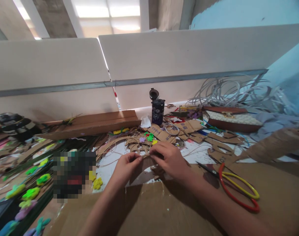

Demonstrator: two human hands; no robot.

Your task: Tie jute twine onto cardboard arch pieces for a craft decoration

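A ring-shaped piece wrapped in brown twine (137,139) lies in front of me, with a green flower (149,136), a small purple flower (142,139) and a yellow one on it. My left hand (130,165) pinches the near edge of this ring between thumb and forefinger. Just right of it, my right hand (168,158) has its fingers closed on the same near edge. The fingertips of the two hands are a short gap apart. Scissors with red and yellow handles (234,186) lie open on the cardboard (269,177), right of my right forearm.
A dark bottle with its lid up (158,111) stands behind the ring. At the right are a cone of brown twine (277,144), a bag (231,119) and coiled pale tubing (220,90). Fuzzy flowers (43,179) and green stems lie left, beside a long cardboard tray (90,126).
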